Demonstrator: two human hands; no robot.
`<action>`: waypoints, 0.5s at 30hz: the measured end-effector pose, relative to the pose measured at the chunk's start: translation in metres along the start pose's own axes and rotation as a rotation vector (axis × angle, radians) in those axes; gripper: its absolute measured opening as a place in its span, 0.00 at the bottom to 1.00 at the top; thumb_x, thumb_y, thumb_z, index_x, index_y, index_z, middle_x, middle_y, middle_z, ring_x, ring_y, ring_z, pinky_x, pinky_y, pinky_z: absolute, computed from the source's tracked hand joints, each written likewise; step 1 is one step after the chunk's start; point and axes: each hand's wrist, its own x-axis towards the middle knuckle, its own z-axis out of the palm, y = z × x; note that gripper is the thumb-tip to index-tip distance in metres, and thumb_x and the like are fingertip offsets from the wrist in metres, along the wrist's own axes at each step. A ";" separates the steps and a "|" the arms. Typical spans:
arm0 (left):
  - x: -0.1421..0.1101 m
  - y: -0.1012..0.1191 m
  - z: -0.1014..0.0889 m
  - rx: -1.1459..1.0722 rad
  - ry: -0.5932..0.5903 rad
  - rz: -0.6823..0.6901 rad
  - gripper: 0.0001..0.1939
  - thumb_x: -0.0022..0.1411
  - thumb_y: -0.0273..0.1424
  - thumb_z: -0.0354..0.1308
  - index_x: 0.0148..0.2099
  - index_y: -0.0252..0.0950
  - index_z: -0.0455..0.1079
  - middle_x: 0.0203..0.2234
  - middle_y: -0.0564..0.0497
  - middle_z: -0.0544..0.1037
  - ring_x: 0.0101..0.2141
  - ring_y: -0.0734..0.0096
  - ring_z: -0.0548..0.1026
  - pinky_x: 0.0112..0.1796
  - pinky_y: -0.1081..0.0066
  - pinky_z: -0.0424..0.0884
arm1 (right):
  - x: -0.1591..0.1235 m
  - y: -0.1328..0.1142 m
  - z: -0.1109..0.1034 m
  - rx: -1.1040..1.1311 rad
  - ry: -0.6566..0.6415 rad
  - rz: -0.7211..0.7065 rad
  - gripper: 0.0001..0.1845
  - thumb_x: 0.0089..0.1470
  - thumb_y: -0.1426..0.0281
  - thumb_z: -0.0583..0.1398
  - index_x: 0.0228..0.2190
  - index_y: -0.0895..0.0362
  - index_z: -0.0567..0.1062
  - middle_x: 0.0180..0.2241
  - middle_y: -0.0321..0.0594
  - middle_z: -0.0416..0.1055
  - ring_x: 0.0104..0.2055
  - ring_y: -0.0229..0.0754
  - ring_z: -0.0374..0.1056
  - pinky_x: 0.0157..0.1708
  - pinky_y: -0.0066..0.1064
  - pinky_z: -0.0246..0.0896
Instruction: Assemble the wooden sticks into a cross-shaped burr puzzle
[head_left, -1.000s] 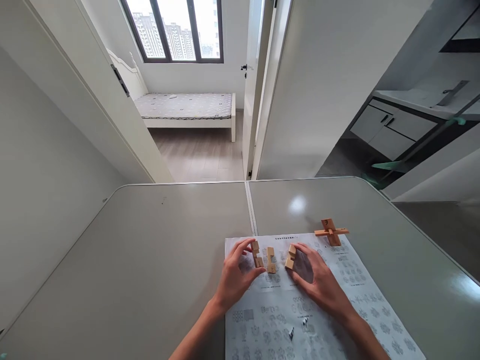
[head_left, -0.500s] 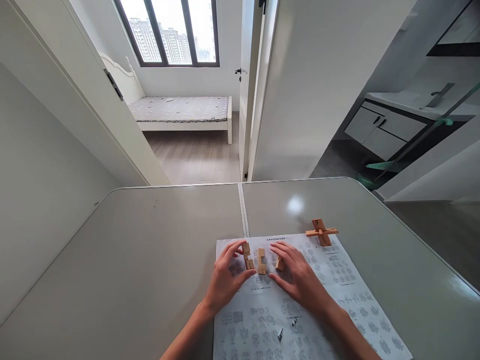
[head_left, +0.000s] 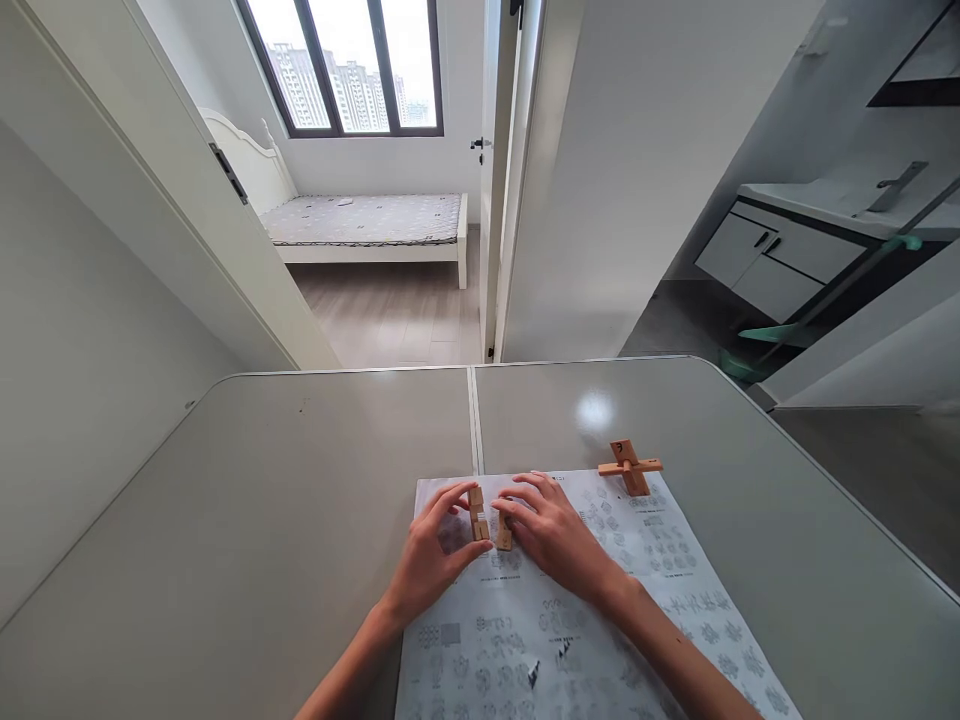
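My left hand [head_left: 433, 555] curves around a notched wooden puzzle block [head_left: 480, 530], fingertips at its far end and thumb by its near end. Just right of it stands a second notched wooden block [head_left: 504, 533]. My right hand [head_left: 559, 530] is closed over this second block, its fingers bent across the far part and its thumb mostly hidden. Both blocks are on a printed sheet [head_left: 517, 605], with a narrow gap between them. The third block is out of sight, possibly under my right hand.
A cross-shaped assembly of wooden pieces [head_left: 630, 468] stands at the sheet's far right edge. The sheet lies on a grey table [head_left: 300, 520] with a seam [head_left: 474, 420] across it. Beyond the table are a doorway and a bed [head_left: 375, 220].
My right hand has moved left from the third block to the middle one. My left hand keeps its place at the left block. The whole view has shifted slightly.
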 end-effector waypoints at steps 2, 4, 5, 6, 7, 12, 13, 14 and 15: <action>0.000 0.000 0.000 -0.001 -0.006 -0.007 0.31 0.60 0.38 0.71 0.63 0.49 0.68 0.56 0.49 0.76 0.46 0.63 0.79 0.51 0.59 0.78 | 0.002 0.002 0.000 0.018 0.026 -0.016 0.18 0.66 0.78 0.57 0.52 0.49 0.76 0.47 0.44 0.78 0.56 0.52 0.71 0.61 0.58 0.65; -0.001 0.001 0.000 -0.007 -0.009 -0.025 0.31 0.60 0.38 0.71 0.64 0.49 0.68 0.56 0.48 0.76 0.46 0.63 0.79 0.51 0.59 0.78 | 0.001 0.003 -0.001 0.061 0.046 -0.010 0.16 0.67 0.78 0.56 0.50 0.50 0.76 0.45 0.44 0.78 0.53 0.51 0.71 0.59 0.56 0.67; -0.001 0.001 -0.001 -0.013 -0.010 -0.035 0.31 0.60 0.38 0.71 0.64 0.49 0.68 0.56 0.48 0.76 0.47 0.62 0.79 0.51 0.59 0.78 | 0.001 0.003 -0.002 0.100 0.054 0.008 0.15 0.67 0.77 0.56 0.49 0.51 0.76 0.45 0.45 0.77 0.52 0.51 0.71 0.57 0.54 0.69; -0.001 0.002 -0.001 -0.021 -0.012 -0.045 0.31 0.60 0.39 0.71 0.64 0.49 0.68 0.55 0.48 0.76 0.47 0.62 0.78 0.51 0.59 0.77 | 0.000 0.004 -0.004 0.152 0.064 0.039 0.15 0.68 0.77 0.55 0.50 0.51 0.76 0.46 0.45 0.76 0.52 0.51 0.71 0.55 0.52 0.70; 0.000 0.003 -0.002 -0.028 -0.014 -0.054 0.32 0.60 0.40 0.71 0.64 0.49 0.68 0.55 0.48 0.76 0.47 0.62 0.78 0.51 0.59 0.77 | -0.001 0.004 -0.005 0.220 0.075 0.083 0.14 0.69 0.75 0.55 0.50 0.51 0.75 0.48 0.46 0.76 0.52 0.50 0.71 0.53 0.48 0.72; 0.007 0.012 0.001 -0.039 -0.007 -0.087 0.31 0.59 0.41 0.72 0.63 0.48 0.69 0.54 0.47 0.76 0.46 0.61 0.78 0.52 0.56 0.77 | -0.003 0.012 -0.010 0.599 0.133 0.345 0.12 0.70 0.65 0.55 0.50 0.52 0.75 0.48 0.46 0.74 0.40 0.44 0.73 0.33 0.33 0.73; 0.010 0.014 0.003 -0.046 -0.002 -0.093 0.31 0.59 0.40 0.72 0.63 0.49 0.69 0.55 0.47 0.76 0.46 0.61 0.79 0.52 0.56 0.77 | -0.003 0.015 -0.010 0.647 0.155 0.377 0.12 0.70 0.62 0.56 0.48 0.53 0.76 0.47 0.46 0.74 0.39 0.44 0.73 0.33 0.32 0.72; 0.012 0.016 0.006 -0.053 0.002 -0.098 0.32 0.59 0.39 0.72 0.63 0.49 0.69 0.55 0.47 0.76 0.46 0.62 0.79 0.52 0.56 0.77 | -0.003 0.017 -0.010 0.684 0.182 0.403 0.13 0.69 0.60 0.56 0.46 0.54 0.76 0.45 0.46 0.74 0.39 0.44 0.73 0.33 0.32 0.72; 0.015 0.017 0.010 -0.061 0.003 -0.102 0.32 0.58 0.39 0.72 0.63 0.49 0.69 0.55 0.48 0.76 0.46 0.62 0.79 0.52 0.56 0.77 | -0.003 0.019 -0.009 0.715 0.204 0.429 0.15 0.69 0.57 0.57 0.44 0.54 0.77 0.42 0.45 0.75 0.39 0.44 0.73 0.34 0.32 0.72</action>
